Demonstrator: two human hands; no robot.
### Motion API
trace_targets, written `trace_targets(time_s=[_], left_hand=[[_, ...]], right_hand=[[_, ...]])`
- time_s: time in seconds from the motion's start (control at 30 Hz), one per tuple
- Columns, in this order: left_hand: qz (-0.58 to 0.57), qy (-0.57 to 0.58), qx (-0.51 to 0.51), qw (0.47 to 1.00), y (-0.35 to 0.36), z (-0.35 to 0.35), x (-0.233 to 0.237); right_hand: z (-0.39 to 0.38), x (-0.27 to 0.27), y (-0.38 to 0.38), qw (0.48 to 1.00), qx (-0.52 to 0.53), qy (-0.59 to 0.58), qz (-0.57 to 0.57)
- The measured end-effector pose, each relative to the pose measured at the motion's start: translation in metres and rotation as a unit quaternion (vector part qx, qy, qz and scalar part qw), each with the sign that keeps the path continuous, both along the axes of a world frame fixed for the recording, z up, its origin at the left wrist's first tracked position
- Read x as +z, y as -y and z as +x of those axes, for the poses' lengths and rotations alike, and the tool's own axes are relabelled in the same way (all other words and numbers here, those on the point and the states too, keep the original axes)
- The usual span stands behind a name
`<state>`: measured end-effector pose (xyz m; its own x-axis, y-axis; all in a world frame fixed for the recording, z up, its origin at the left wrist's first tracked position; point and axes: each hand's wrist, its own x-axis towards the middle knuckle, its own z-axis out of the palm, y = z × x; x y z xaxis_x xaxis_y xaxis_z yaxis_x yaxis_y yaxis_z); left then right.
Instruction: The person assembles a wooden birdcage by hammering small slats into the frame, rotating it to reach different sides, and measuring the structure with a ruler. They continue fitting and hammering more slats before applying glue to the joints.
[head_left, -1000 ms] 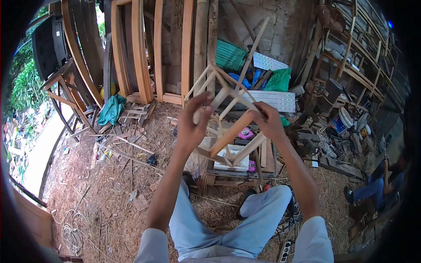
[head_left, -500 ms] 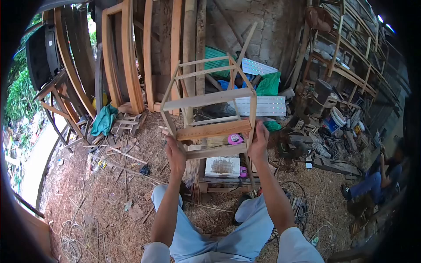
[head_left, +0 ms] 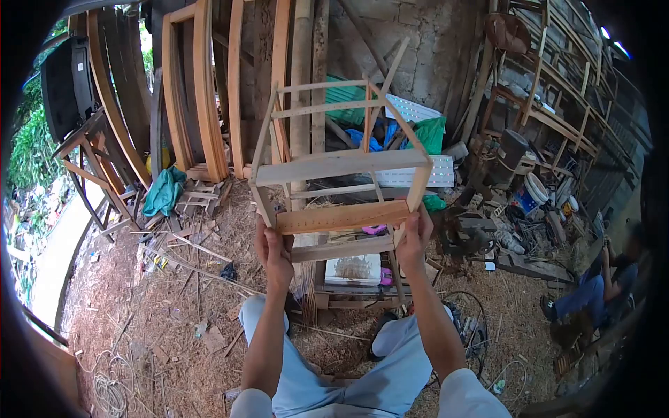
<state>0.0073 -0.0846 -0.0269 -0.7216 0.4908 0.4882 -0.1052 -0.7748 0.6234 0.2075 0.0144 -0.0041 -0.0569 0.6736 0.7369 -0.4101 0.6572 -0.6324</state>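
Observation:
A light wooden frame (head_left: 341,164) with rails and slats is held up in front of my body. My left hand (head_left: 274,252) grips its lower left leg, thumb toward me. My right hand (head_left: 413,240) is wrapped round the lower right leg. Between the two hands runs a reddish board (head_left: 341,217) with a row of small marks, and a paler rail (head_left: 341,249) sits below it. Behind the frame, low down, lie a white stained box (head_left: 353,269) and a pink object (head_left: 387,276).
Wooden door frames (head_left: 202,90) lean on the back wall. A green cloth (head_left: 164,191) lies at the left. Buckets (head_left: 536,187) and scrap are at the right, where a seated person (head_left: 599,285) is. Wood shavings and sticks cover the floor; a cable (head_left: 481,306) loops near my right leg.
The wooden frame has come nearer and tilted, looking larger, its right side shifted rightward. Both hands moved slightly with it and still grip it. The upper pink object is now mostly hidden.

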Motion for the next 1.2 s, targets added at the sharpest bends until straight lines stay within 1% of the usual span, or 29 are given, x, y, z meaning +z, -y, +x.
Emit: trace_targets(time_s=[0.07,0.13,0.2,0.27,0.3,0.37,0.5,0.6,0.67,0.7,0.77,0.8,0.87,0.9,0.93,0.97,1.0,1.03,1.07,1.1,1.17,1.2], left_hand=[[0.013,-0.087,-0.037,0.995,0.008,-0.005,0.003],[-0.005,-0.100,-0.046,0.994,0.016,-0.009,0.002],[-0.022,-0.113,-0.060,0.992,0.021,-0.014,0.005],[-0.035,-0.141,-0.077,0.986,0.022,-0.020,0.012],[-0.037,-0.142,-0.076,0.986,0.023,-0.020,0.014],[-0.040,-0.146,-0.039,0.988,0.021,-0.020,0.018],[-0.039,-0.125,-0.039,0.991,0.019,-0.028,0.005],[-0.028,-0.118,-0.029,0.992,0.016,-0.032,-0.003],[-0.063,-0.149,0.023,0.987,0.014,-0.033,-0.005],[-0.063,-0.149,0.020,0.987,0.013,-0.032,-0.001],[-0.041,-0.137,-0.028,0.989,0.010,-0.030,0.009],[-0.045,-0.138,-0.036,0.989,0.007,-0.029,0.009],[-0.081,-0.163,-0.002,0.983,-0.002,-0.029,0.010],[-0.102,-0.170,-0.017,0.980,-0.003,-0.031,0.014],[-0.104,-0.170,-0.024,0.980,-0.006,-0.029,0.016],[-0.120,-0.208,0.027,0.970,-0.010,-0.028,0.019],[-0.135,-0.246,0.078,0.957,-0.013,-0.027,0.021],[-0.142,-0.247,0.093,0.954,-0.017,-0.025,0.018],[-0.141,-0.251,0.091,0.953,-0.019,-0.025,0.016],[-0.133,-0.266,0.100,0.949,-0.022,-0.026,0.014],[-0.127,-0.279,0.106,0.946,-0.024,-0.025,0.009],[-0.151,-0.319,0.133,0.926,-0.025,-0.026,0.007]], right_hand=[[-0.001,-0.004,-0.002,1.000,-0.012,-0.001,0.003],[-0.003,-0.011,-0.006,0.998,0.034,-0.050,-0.004],[-0.006,-0.013,-0.006,0.998,0.048,-0.048,-0.009],[-0.010,-0.013,-0.003,0.992,0.088,-0.081,-0.036],[-0.012,-0.012,-0.001,0.992,0.089,-0.082,-0.037],[-0.014,-0.008,0.001,0.989,0.098,-0.081,-0.074],[-0.016,-0.002,0.005,0.986,0.110,-0.078,-0.100],[-0.018,0.000,0.009,0.987,0.095,-0.055,-0.120],[-0.017,-0.007,0.003,0.981,0.133,-0.072,-0.120],[-0.018,-0.012,-0.003,0.981,0.130,-0.072,-0.121],[-0.018,-0.025,-0.018,0.983,0.128,-0.044,-0.120],[-0.016,-0.024,-0.021,0.984,0.121,-0.046,-0.124],[-0.015,-0.016,-0.033,0.973,0.065,0.066,-0.211],[-0.014,-0.018,-0.047,0.980,0.022,0.143,-0.136],[-0.010,-0.025,-0.061,0.980,0.017,0.142,-0.139],[-0.002,-0.033,-0.076,0.961,-0.022,0.246,-0.122],[0.007,-0.048,-0.093,0.931,-0.058,0.345,-0.104],[0.019,-0.079,-0.113,0.911,-0.075,0.387,-0.119],[0.036,-0.096,-0.120,0.843,-0.091,0.516,-0.120],[0.050,-0.113,-0.122,0.756,-0.104,0.635,-0.120],[0.069,-0.163,-0.109,0.687,-0.112,0.697,-0.171],[0.078,-0.187,-0.095,0.694,-0.133,0.689,-0.160]])
